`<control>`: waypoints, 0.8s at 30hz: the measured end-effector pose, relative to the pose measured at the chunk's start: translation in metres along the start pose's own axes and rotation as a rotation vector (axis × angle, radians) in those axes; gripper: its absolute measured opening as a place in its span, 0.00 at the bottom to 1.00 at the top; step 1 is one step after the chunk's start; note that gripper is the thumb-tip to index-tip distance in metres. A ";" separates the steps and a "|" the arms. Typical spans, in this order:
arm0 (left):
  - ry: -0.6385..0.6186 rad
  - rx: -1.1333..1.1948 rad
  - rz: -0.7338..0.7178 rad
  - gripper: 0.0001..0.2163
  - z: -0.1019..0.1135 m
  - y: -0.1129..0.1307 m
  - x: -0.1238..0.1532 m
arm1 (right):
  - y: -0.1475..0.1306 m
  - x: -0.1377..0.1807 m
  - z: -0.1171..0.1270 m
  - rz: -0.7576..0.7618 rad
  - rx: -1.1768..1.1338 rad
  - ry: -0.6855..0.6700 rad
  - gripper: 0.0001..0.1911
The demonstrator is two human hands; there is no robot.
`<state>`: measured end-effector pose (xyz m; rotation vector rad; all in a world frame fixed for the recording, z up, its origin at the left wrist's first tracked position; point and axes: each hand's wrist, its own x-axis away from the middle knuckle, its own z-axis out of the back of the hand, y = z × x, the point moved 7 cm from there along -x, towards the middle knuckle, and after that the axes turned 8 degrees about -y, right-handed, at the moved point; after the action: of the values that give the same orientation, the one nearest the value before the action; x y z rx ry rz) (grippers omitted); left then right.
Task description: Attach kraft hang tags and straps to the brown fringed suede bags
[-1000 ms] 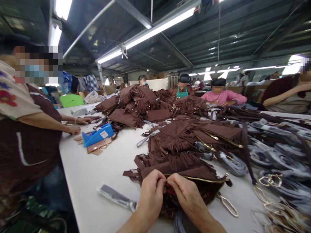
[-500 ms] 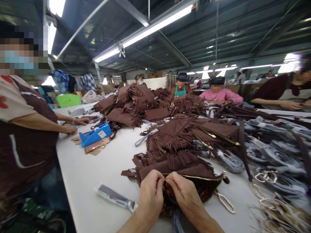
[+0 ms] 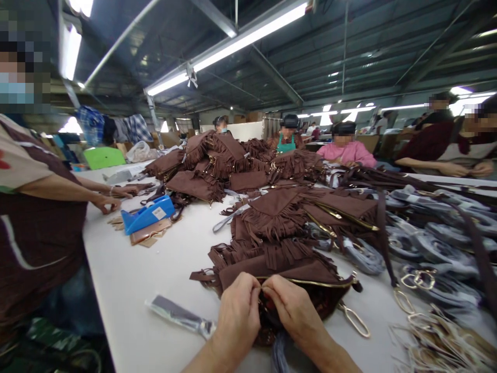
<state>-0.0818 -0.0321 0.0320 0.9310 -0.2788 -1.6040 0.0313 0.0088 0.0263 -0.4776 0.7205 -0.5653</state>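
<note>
Directly before me lies a brown fringed bag (image 3: 267, 267), its gold zipper open along the near side. My left hand (image 3: 239, 305) and my right hand (image 3: 289, 300) meet at the bag's opening, thumbs and fingertips pinched close together. What sits between the fingertips is too small and too hidden to name. A gold oval ring (image 3: 355, 321) hangs off the bag's right end. Left of my left hand, a strap in clear plastic wrap (image 3: 180, 313) lies on the table.
A pile of brown fringed bags (image 3: 217, 160) covers the table's far part. On the left are a blue tape dispenser (image 3: 149, 213) and a co-worker's hand (image 3: 106, 203). Wrapped straps (image 3: 407, 243) and stringed tags (image 3: 438, 342) lie right. The white table's left edge (image 3: 93, 280) shows.
The view has shifted slightly, so most things sit a little further left. My hands keep their pinch at the bag's opening. The co-worker's hand at left has lifted slightly, fingers curled.
</note>
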 end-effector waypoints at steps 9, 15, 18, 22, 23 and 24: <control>0.002 -0.130 -0.040 0.10 -0.005 0.004 0.004 | -0.002 0.002 -0.002 -0.026 -0.041 -0.003 0.16; -0.066 -0.241 0.001 0.09 -0.011 -0.005 0.001 | 0.002 -0.004 -0.004 -0.192 -0.101 -0.093 0.16; -0.107 -0.195 -0.013 0.10 -0.010 -0.001 -0.001 | -0.008 -0.005 0.005 -0.197 0.010 -0.114 0.16; -0.152 -0.096 -0.170 0.06 0.001 0.019 -0.001 | -0.019 0.027 0.023 -0.138 0.204 -0.147 0.16; -0.146 -0.115 -0.179 0.08 0.006 0.021 -0.001 | -0.020 0.042 0.022 -0.102 0.288 -0.192 0.20; -0.144 -0.151 -0.163 0.12 0.010 0.020 0.000 | -0.018 0.059 0.017 -0.067 0.383 -0.239 0.22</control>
<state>-0.0743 -0.0401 0.0513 0.7392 -0.1820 -1.8199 0.0745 -0.0376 0.0203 -0.2065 0.3560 -0.6783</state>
